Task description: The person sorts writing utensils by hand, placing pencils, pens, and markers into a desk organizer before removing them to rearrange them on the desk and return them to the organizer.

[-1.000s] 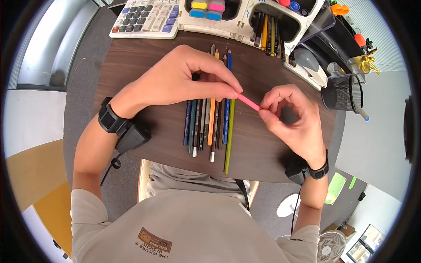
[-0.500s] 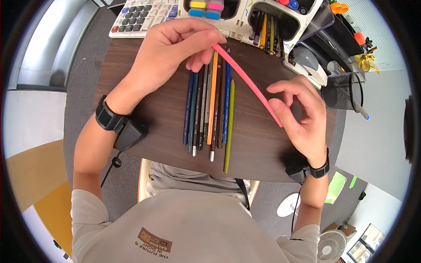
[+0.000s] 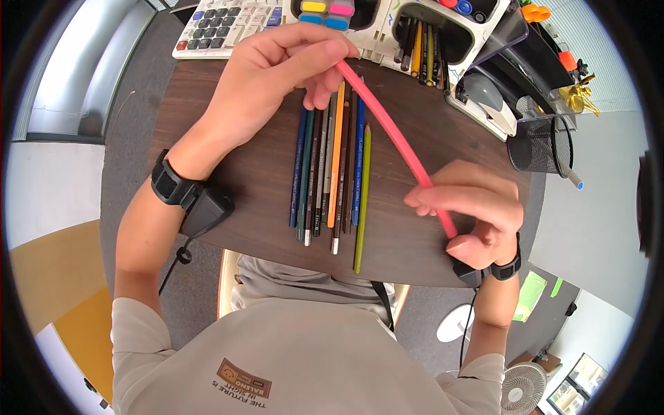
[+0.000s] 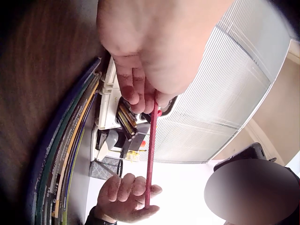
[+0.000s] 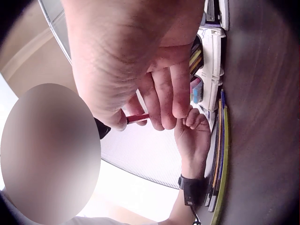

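Observation:
A long pink pencil (image 3: 384,121) slants between the two hands above the table in the head view. My left hand (image 3: 266,79) pinches its upper end between thumb and forefinger, the other fingers loosely bent. At the lower end my right hand (image 3: 487,207) holds it, with the thumb at the tip and the fingers along the shaft. From the left wrist, the pencil (image 4: 151,154) runs straight from one hand to the other. Below the hands lies a row of several pencils (image 3: 333,173), side by side; a green pencil (image 3: 363,200) forms its right edge.
A white calculator (image 3: 232,31) stands at the back left of the dark wooden table (image 3: 263,200). Behind the row is a white desk organizer (image 3: 380,45) holding more pencils (image 3: 420,55). A stapler (image 3: 484,104) and a black mesh cup (image 3: 539,146) stand at the right.
My left hand has moved up and left with the pink pencil, which now shows at nearly full length. My right hand slid down to its lower end. The row of pencils stayed put.

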`<act>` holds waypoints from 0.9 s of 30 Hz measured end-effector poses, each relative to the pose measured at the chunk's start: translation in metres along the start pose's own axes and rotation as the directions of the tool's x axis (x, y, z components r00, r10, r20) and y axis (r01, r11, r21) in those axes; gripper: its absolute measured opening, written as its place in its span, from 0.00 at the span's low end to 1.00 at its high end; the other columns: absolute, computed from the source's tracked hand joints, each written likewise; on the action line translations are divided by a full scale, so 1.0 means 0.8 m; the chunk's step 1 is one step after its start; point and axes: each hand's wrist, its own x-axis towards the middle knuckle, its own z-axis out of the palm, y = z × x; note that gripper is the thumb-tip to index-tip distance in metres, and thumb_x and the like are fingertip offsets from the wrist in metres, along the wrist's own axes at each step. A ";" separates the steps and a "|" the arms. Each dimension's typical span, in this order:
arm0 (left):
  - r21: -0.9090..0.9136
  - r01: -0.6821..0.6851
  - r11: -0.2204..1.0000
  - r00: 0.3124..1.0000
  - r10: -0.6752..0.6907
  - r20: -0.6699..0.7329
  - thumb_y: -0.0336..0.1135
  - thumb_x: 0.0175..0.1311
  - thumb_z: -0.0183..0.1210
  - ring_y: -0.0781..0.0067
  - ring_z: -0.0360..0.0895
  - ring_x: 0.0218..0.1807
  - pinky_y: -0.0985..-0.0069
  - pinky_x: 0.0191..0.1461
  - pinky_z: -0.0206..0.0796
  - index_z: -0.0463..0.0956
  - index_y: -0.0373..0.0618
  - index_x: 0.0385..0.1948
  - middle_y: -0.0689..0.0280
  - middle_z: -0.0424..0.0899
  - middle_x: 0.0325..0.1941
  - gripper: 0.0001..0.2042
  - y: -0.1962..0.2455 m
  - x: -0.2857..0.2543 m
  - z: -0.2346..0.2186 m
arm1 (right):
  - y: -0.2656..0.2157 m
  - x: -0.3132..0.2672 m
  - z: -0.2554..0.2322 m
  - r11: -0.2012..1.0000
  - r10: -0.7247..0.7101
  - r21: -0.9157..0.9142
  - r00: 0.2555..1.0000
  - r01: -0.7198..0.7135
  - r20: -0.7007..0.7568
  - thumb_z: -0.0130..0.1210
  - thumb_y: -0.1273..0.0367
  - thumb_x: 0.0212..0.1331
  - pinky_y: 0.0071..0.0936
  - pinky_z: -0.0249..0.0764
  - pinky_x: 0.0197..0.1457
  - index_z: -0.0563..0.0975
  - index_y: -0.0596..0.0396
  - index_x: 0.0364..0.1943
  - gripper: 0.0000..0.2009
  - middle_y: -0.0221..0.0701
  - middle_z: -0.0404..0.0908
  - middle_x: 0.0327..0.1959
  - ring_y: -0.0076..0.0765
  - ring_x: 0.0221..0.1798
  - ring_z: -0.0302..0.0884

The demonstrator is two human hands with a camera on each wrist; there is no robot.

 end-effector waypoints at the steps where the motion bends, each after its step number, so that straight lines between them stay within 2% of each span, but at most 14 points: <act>1: 0.000 0.005 1.000 1.000 -0.005 0.025 0.39 0.85 0.58 0.82 0.76 0.30 0.80 0.33 0.67 0.84 0.39 0.57 0.71 0.82 0.30 0.14 0.001 0.000 -0.001 | 0.002 -0.001 -0.001 1.000 -0.027 0.001 1.000 0.027 0.016 0.73 0.57 0.62 0.34 0.84 0.43 0.90 0.64 0.51 0.23 0.42 0.92 0.42 0.42 0.39 0.89; 5: -0.024 -0.010 1.000 0.999 0.011 0.042 0.41 0.87 0.56 0.83 0.75 0.31 0.81 0.34 0.66 0.80 0.40 0.66 0.70 0.81 0.32 0.18 0.002 -0.001 0.004 | 0.008 -0.001 -0.006 0.996 -0.091 0.019 0.995 0.090 0.042 0.79 0.56 0.56 0.34 0.85 0.44 0.90 0.64 0.49 0.26 0.43 0.92 0.42 0.43 0.40 0.90; 8: -0.007 -0.034 0.999 0.998 0.034 0.052 0.43 0.88 0.54 0.84 0.72 0.31 0.81 0.35 0.64 0.76 0.41 0.72 0.71 0.79 0.32 0.21 0.001 0.000 0.006 | 0.007 0.000 -0.009 0.997 -0.081 0.001 0.997 0.081 -0.004 0.80 0.55 0.54 0.34 0.85 0.45 0.90 0.65 0.48 0.26 0.42 0.92 0.41 0.43 0.41 0.90; 13: 0.073 -0.037 0.997 0.996 0.031 0.082 0.44 0.88 0.52 0.84 0.70 0.31 0.81 0.35 0.63 0.77 0.41 0.71 0.73 0.75 0.30 0.21 0.000 0.000 0.004 | 0.010 -0.008 -0.009 0.998 -0.027 -0.065 0.989 0.017 -0.143 0.79 0.52 0.56 0.33 0.85 0.45 0.88 0.67 0.48 0.29 0.42 0.91 0.42 0.41 0.41 0.90; 17: 0.111 -0.015 0.994 0.989 -0.001 0.151 0.42 0.88 0.52 0.85 0.72 0.31 0.81 0.35 0.64 0.79 0.39 0.68 0.73 0.77 0.29 0.19 0.000 0.001 -0.001 | 0.011 -0.008 -0.008 0.999 0.016 -0.036 0.976 -0.024 -0.216 0.78 0.62 0.60 0.31 0.85 0.43 0.87 0.68 0.50 0.23 0.43 0.91 0.42 0.38 0.40 0.90; 20: 0.141 0.025 0.990 0.969 -0.059 0.241 0.40 0.87 0.52 0.83 0.77 0.33 0.81 0.38 0.69 0.79 0.38 0.68 0.68 0.84 0.34 0.19 0.004 0.000 -0.003 | 0.012 -0.012 -0.004 0.997 0.066 -0.022 0.962 -0.074 -0.264 0.76 0.71 0.62 0.29 0.85 0.41 0.86 0.68 0.49 0.16 0.45 0.90 0.43 0.36 0.39 0.90; 25: -0.035 0.061 0.997 0.916 -0.042 0.398 0.40 0.84 0.57 0.78 0.84 0.40 0.79 0.46 0.76 0.76 0.38 0.72 0.60 0.91 0.48 0.22 0.009 -0.012 0.016 | 0.006 -0.014 0.001 0.977 0.196 0.142 0.936 -0.161 -0.291 0.74 0.77 0.61 0.26 0.87 0.41 0.86 0.69 0.50 0.15 0.45 0.91 0.46 0.35 0.41 0.92; 27: -0.091 0.123 0.988 0.892 -0.070 0.447 0.40 0.82 0.61 0.77 0.86 0.43 0.77 0.49 0.78 0.76 0.38 0.72 0.59 0.91 0.51 0.24 0.009 -0.014 0.018 | 0.007 -0.010 0.002 0.977 0.190 0.145 0.947 -0.157 -0.258 0.73 0.78 0.61 0.26 0.87 0.42 0.86 0.69 0.51 0.15 0.46 0.91 0.48 0.36 0.42 0.92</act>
